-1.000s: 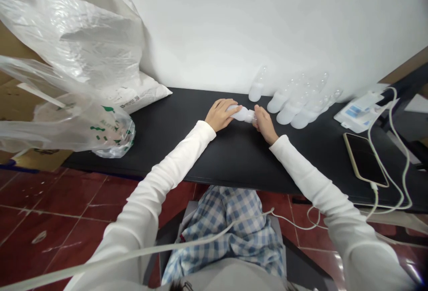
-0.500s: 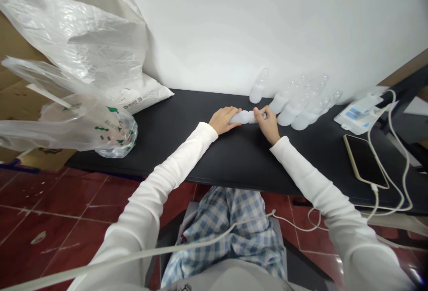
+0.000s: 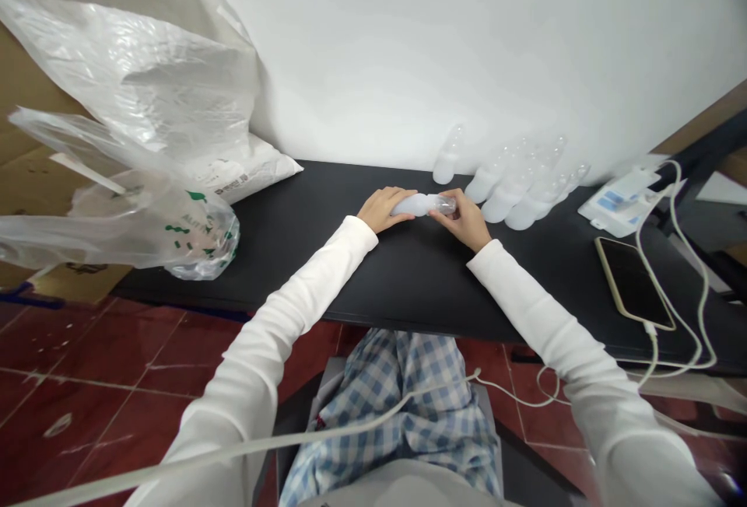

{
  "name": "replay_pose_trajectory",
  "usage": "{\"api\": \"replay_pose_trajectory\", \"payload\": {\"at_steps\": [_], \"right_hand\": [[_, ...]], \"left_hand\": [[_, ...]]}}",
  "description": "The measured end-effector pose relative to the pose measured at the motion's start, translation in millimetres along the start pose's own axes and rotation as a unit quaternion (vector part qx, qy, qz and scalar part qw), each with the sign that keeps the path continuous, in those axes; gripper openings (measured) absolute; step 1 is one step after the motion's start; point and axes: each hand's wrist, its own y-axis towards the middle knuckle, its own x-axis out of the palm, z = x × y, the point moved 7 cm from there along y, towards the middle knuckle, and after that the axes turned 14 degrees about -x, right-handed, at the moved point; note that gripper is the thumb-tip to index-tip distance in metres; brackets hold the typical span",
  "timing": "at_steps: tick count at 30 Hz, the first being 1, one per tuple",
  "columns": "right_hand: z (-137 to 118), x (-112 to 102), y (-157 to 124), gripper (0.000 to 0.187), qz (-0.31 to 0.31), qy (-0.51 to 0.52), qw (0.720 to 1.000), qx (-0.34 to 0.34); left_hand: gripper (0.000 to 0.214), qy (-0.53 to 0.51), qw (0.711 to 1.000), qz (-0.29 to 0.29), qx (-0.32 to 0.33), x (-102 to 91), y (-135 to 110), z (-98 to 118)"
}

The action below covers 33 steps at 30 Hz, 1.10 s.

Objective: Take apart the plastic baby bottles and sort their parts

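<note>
A small milky-white plastic bottle point(image 3: 413, 204) with a clear rounded cap lies sideways between my hands, just above or on the black table. My left hand point(image 3: 380, 210) is wrapped round its white body end. The fingers and thumb of my right hand point(image 3: 465, 219) close round the clear cap end point(image 3: 442, 204). Whether the cap is fully seated cannot be seen. A similar bottle point(image 3: 445, 165) stands alone behind my hands, near the wall. Several more bottles with clear caps point(image 3: 506, 196) stand grouped to the right of my right hand.
The black table point(image 3: 292, 258) runs along a white wall. To the left are a large white plastic sack point(image 3: 192, 79) and a clear bag with a cup point(image 3: 198, 235). At right lie a phone point(image 3: 636, 285) with a white cable and a white-and-blue package point(image 3: 618, 200).
My right hand has shifted its grip on the cap end, its fingers now spread along the cap with the clear part showing. My left hand stays on the bottle body.
</note>
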Motion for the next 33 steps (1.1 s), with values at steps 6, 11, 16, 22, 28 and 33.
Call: {"api": "replay_pose_trajectory", "payload": {"at_steps": [6,11,16,22,28,33], "right_hand": [[4,5,1,0.066,-0.025,-0.09,0.995,0.024],[22,13,-6,0.084,-0.055,0.015,0.984,0.17],[11,7,-3,0.077,0.011,0.074,0.992,0.099],[-10,-1,-1,0.069,0.046,0.066,0.996,-0.029],[-1,-14,0,0.052,0.05,-0.081,0.995,0.018],[16,-2,-2,0.052,-0.026,-0.127,0.985,0.109]], "left_hand": [[0.046,0.045,0.998,0.037,0.031,-1.7,-2,5],[0.041,0.075,0.993,0.069,0.057,-6.3,-4,18],[0.045,0.067,0.995,0.058,0.04,-5.6,-2,15],[0.057,0.017,1.0,-0.017,-0.011,-0.6,1,13],[0.055,0.031,0.999,-0.028,-0.02,-1.8,-2,22],[0.053,0.075,0.997,-0.004,-0.021,-0.4,-2,23]]}}
